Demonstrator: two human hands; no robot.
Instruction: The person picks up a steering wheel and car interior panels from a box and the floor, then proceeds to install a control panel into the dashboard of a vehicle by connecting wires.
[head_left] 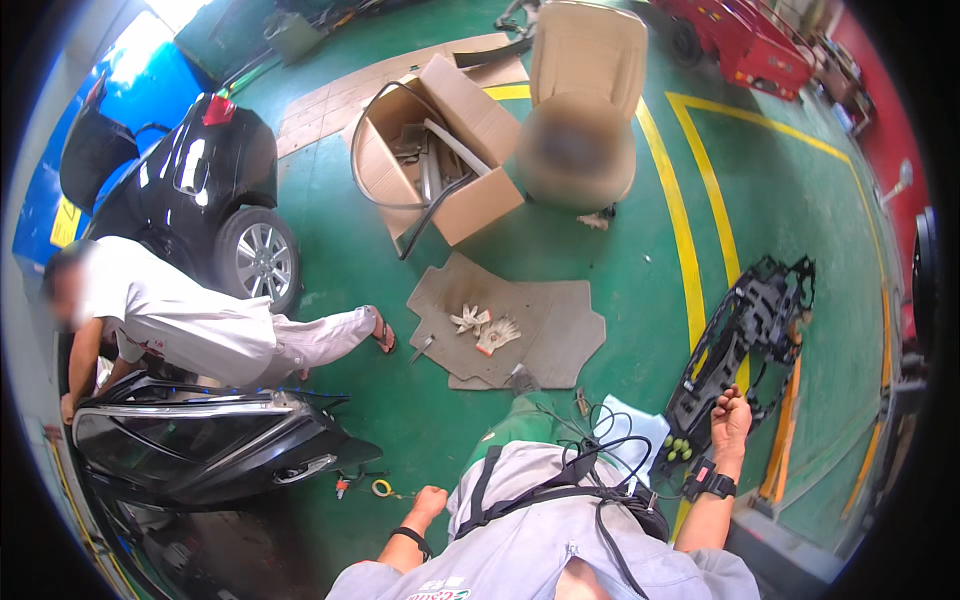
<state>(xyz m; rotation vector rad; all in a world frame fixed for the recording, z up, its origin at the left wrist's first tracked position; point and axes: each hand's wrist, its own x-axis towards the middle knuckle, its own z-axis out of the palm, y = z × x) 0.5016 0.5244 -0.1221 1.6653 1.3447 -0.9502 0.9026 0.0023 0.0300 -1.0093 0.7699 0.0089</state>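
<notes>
Both bare hands of the wearer are observed above a green floor. The left hand has its fingers curled together; whether anything sits inside them cannot be told. The nearest item, a small yellow ring-shaped roll, lies just to the left of those fingers, with an orange-and-black tool further left.

The right hand is raised, palm partly visible, fingers bent inward; whether their tips meet cannot be told. Beyond these fingers extends a long black openwork plastic frame; contact cannot be confirmed. Left of the right fingers, near, rest a pale blue sheet and a cluster of yellow-green round objects.

Ahead of both hands and between them, white work gloves lie on a grey angular mat. Further ahead stand an open brown cardboard box and a beige padded seat.

Well left of the left fingers, a co-worker in a white shirt bends beside a black car door.
</notes>
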